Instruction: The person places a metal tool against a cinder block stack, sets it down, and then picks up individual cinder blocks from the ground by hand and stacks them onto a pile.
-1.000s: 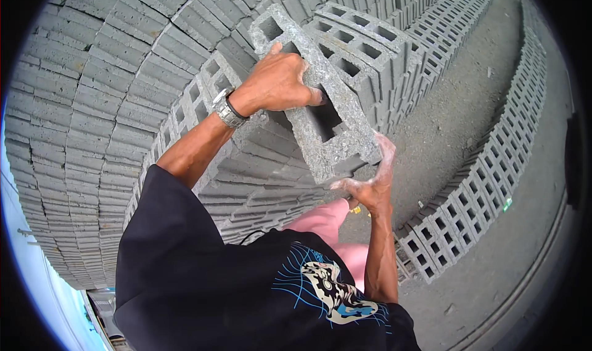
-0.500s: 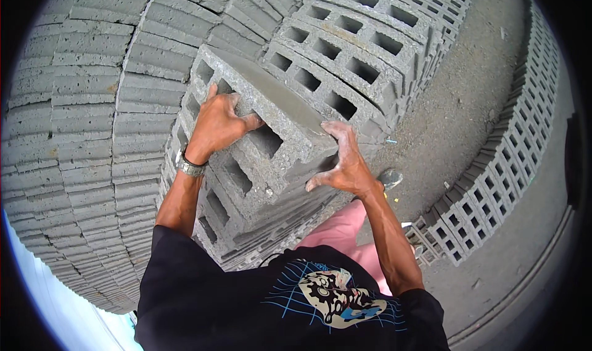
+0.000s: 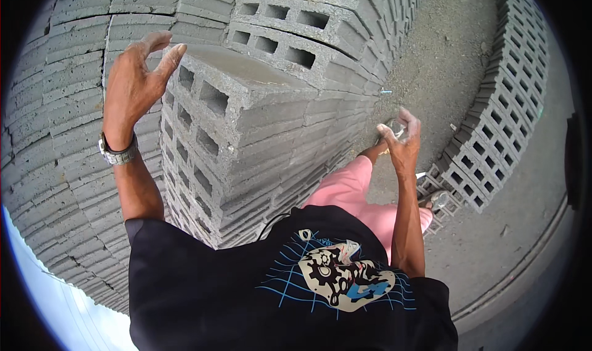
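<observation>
A grey concrete hollow block (image 3: 229, 98) tops the near corner of a tall stack, its square holes facing left and its smooth side up. Just left of that block, my left hand (image 3: 139, 79) is raised with thumb and fingers spread apart, holding nothing. A metal watch (image 3: 118, 153) circles the left wrist. Away to the right of the stack, my right hand (image 3: 404, 138) hangs over the ground with its thumb and fingers curved but apart, and nothing is between them. Pale dust coats the fingertips of both hands.
More hollow blocks (image 3: 288, 33) are stacked behind the near corner. A high wall of stacked blocks (image 3: 68, 160) rises at the left. Along the right runs a low row of hollow blocks (image 3: 502, 104), with a gravel path (image 3: 431, 73) between. My foot (image 3: 439, 200) is near that row's end.
Both hands have let go of the top block and moved apart, the left one up and leftward, the right one to the right. The view has shifted, too.
</observation>
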A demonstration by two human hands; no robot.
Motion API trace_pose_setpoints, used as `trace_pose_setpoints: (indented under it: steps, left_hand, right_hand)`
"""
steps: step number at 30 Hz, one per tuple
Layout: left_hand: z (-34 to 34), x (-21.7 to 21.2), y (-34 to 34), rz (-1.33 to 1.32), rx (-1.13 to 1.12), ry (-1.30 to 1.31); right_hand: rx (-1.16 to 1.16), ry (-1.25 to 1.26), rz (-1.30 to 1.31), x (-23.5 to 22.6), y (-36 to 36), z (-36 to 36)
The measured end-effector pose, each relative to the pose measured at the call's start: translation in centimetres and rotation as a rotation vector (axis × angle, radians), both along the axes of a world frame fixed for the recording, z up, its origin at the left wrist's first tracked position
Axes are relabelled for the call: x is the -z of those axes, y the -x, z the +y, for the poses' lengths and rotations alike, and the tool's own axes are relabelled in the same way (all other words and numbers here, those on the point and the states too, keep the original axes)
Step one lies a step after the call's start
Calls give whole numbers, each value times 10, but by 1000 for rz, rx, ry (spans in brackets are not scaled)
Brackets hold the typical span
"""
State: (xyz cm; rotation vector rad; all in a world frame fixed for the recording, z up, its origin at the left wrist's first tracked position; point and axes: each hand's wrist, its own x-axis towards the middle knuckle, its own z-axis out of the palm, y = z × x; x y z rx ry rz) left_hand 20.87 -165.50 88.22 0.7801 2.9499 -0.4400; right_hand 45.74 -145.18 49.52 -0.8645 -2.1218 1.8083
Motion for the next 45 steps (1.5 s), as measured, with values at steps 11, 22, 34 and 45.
trace_pose_setpoints:
  steps: [11,22,34,45]
  left_hand:
    - [327,326,-225,-816,861,-66]
    - [449,754,-506,-523,1854,468]
    - [488,858,-559,-513,2164,523]
    - [503,758,-615,-881,1947,595]
  right_hand:
    - [994,420,-499,151,-455,93]
    - [1326,1027,-752,157,-650,-107]
    - [1441,1318,-396,177,-551,-170]
    - [1537,1096,-542,138,-535,-102]
